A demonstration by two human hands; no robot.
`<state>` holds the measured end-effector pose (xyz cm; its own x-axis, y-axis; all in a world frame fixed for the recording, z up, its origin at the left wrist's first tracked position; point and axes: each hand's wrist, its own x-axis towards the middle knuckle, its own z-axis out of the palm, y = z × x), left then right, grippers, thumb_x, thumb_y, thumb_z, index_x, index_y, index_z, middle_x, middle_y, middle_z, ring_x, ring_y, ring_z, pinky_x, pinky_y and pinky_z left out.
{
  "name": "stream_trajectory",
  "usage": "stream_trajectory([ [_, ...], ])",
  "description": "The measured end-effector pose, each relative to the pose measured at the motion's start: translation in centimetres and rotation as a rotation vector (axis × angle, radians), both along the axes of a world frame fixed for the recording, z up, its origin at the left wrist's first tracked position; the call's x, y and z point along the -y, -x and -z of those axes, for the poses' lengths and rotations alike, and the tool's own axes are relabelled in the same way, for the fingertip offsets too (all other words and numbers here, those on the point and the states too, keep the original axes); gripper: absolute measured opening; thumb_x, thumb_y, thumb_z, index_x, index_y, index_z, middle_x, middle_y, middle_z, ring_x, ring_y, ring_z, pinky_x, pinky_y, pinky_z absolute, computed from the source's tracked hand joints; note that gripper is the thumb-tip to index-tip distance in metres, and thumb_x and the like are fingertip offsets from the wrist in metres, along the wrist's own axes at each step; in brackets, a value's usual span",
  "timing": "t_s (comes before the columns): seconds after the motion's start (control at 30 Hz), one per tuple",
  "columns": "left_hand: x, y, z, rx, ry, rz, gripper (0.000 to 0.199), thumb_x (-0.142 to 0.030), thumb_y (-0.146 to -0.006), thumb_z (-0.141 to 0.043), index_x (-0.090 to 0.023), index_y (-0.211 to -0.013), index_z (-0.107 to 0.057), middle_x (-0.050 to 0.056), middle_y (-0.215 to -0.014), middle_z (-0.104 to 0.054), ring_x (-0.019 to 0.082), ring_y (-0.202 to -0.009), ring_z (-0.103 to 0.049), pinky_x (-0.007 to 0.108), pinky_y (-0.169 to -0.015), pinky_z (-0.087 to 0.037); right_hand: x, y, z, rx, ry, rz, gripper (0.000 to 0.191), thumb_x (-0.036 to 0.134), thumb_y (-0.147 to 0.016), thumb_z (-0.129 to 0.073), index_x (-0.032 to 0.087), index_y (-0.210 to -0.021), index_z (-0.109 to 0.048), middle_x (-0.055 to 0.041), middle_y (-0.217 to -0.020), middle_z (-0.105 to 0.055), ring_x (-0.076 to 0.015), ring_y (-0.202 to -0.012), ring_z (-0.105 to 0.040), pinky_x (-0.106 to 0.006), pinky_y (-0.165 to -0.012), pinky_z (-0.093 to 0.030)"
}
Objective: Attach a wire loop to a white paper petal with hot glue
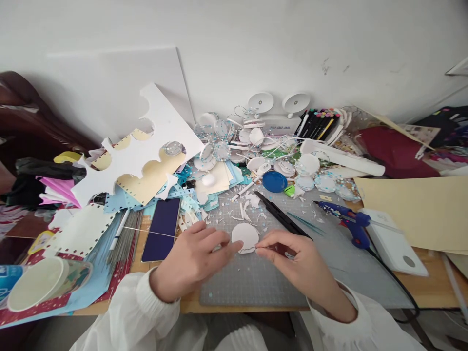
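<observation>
A round white disc [245, 237] lies on the grey cutting mat [252, 287] between my hands. My left hand [199, 258] has curled fingers, its index fingertip at the disc's lower left edge. From behind that hand a thin white wire [149, 231] sticks out to the left; its grip is partly hidden. My right hand [296, 258] pinches thumb and index finger together at the disc's right edge, seemingly on the wire's other end, too fine to see clearly. A black utility knife [281, 214] and blue-green tweezers [305, 223] lie just beyond.
White scraps [246, 209] litter the mat. A blue glue gun [347, 219] with a black cord lies right, by a white device [395, 239]. Left are a phone [161, 229], a bundle of wires [126, 239] and a paper cup [40, 282]. Beaded white discs [221, 129] pile up behind.
</observation>
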<state>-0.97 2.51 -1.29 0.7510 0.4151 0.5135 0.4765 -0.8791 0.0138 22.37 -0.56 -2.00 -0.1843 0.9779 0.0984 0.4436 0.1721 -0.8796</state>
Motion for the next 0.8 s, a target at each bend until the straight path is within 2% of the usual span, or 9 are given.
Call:
stream_trajectory([
  [0.1,0.2,-0.1,0.3,0.051,-0.114,0.032,0.022,-0.025,-0.09,-0.064,-0.02,-0.111,-0.062,-0.002,-0.081,-0.069,0.011,-0.061,-0.051,0.031,-0.062,-0.032,0.0,0.2,0.3,0.007,0.006,-0.023,0.011,0.024,-0.084,-0.067,0.02,-0.074,-0.071,-0.0004,-0.066,-0.07,-0.0133,-0.056,-0.059,-0.023,-0.049,-0.046],
  [0.17,0.5,-0.4,0.3,0.113,-0.097,0.028,0.02,-0.028,-0.089,-0.065,-0.02,-0.108,-0.063,-0.002,-0.081,-0.07,0.011,-0.062,-0.052,0.031,-0.064,-0.033,0.0,0.3,0.5,0.01,-0.104,-0.021,0.01,0.021,-0.085,-0.067,0.021,-0.075,-0.071,-0.0005,-0.068,-0.071,-0.0135,-0.057,-0.061,-0.023,-0.049,-0.047],
  [0.23,0.7,-0.6,0.1,0.192,0.021,-0.01,0.013,-0.027,-0.092,-0.062,-0.021,-0.103,-0.064,-0.001,-0.082,-0.071,0.012,-0.067,-0.054,0.031,-0.066,-0.033,0.2,0.3,0.7,0.054,-0.356,-0.018,0.012,0.015,-0.088,-0.063,0.021,-0.08,-0.07,-0.0011,-0.071,-0.073,-0.0138,-0.061,-0.064,-0.024,-0.054,-0.049],
  [0.33,0.9,-1.0,-0.3,0.301,0.338,-0.082,0.011,-0.024,-0.095,-0.055,-0.02,-0.089,-0.063,-0.001,-0.078,-0.068,0.013,-0.071,-0.056,0.03,-0.068,-0.033,0.7,-0.1,1.0,0.313,-0.825,-0.095,0.025,0.006,-0.093,-0.051,0.02,-0.099,-0.071,-0.0043,-0.084,-0.077,-0.0155,-0.071,-0.068,-0.029,-0.062,-0.05],
  [0.43,1.0,-1.0,-0.5,0.313,0.531,-0.101,0.017,-0.022,-0.096,-0.052,-0.019,-0.082,-0.06,-0.001,-0.074,-0.066,0.013,-0.072,-0.055,0.03,-0.07,-0.033,1.0,-0.3,1.1,0.519,-1.005,-0.182,0.029,0.006,-0.094,-0.048,0.017,-0.11,-0.069,-0.0065,-0.094,-0.078,-0.0165,-0.074,-0.069,-0.031,-0.062,-0.048],
  [0.5,1.1,-1.0,-0.5,0.285,0.495,-0.1,0.015,-0.02,-0.096,-0.052,-0.019,-0.083,-0.061,-0.001,-0.076,-0.066,0.013,-0.072,-0.054,0.032,-0.072,-0.031,0.8,-0.1,1.0,0.429,-0.917,-0.174,0.027,0.005,-0.093,-0.05,0.018,-0.107,-0.069,-0.0052,-0.091,-0.078,-0.0153,-0.073,-0.067,-0.029,-0.065,-0.05],
  [0.57,1.1,-0.9,-0.4,0.272,0.385,-0.103,0.013,-0.019,-0.096,-0.051,-0.019,-0.087,-0.061,-0.001,-0.079,-0.068,0.013,-0.073,-0.053,0.033,-0.075,-0.03,0.6,0.0,0.8,0.24,-0.709,-0.146,0.024,0.006,-0.092,-0.054,0.02,-0.104,-0.068,-0.0038,-0.087,-0.075,-0.014,-0.073,-0.066,-0.028,-0.066,-0.052],
  [0.7,1.1,-0.8,-0.6,0.236,0.154,-0.101,0.013,-0.021,-0.097,-0.051,-0.019,-0.089,-0.061,-0.002,-0.08,-0.07,0.013,-0.073,-0.054,0.034,-0.079,-0.03,0.2,-0.5,0.0,-0.006,-0.259,-0.188,0.015,0.017,-0.092,-0.058,0.021,-0.102,-0.068,-0.0032,-0.085,-0.071,-0.0121,-0.068,-0.06,-0.023,-0.055,-0.049],
  [0.8,1.2,-0.9,-0.9,0.169,0.072,-0.096,0.012,-0.02,-0.096,-0.053,-0.019,-0.088,-0.062,-0.003,-0.08,-0.071,0.014,-0.074,-0.055,0.034,-0.078,-0.029,0.1,-0.8,-0.1,0.002,-0.15,-0.263,0.009,0.026,-0.089,-0.065,0.021,-0.096,-0.068,-0.0021,-0.083,-0.068,-0.0122,-0.066,-0.057,-0.023,-0.053,-0.046],
])
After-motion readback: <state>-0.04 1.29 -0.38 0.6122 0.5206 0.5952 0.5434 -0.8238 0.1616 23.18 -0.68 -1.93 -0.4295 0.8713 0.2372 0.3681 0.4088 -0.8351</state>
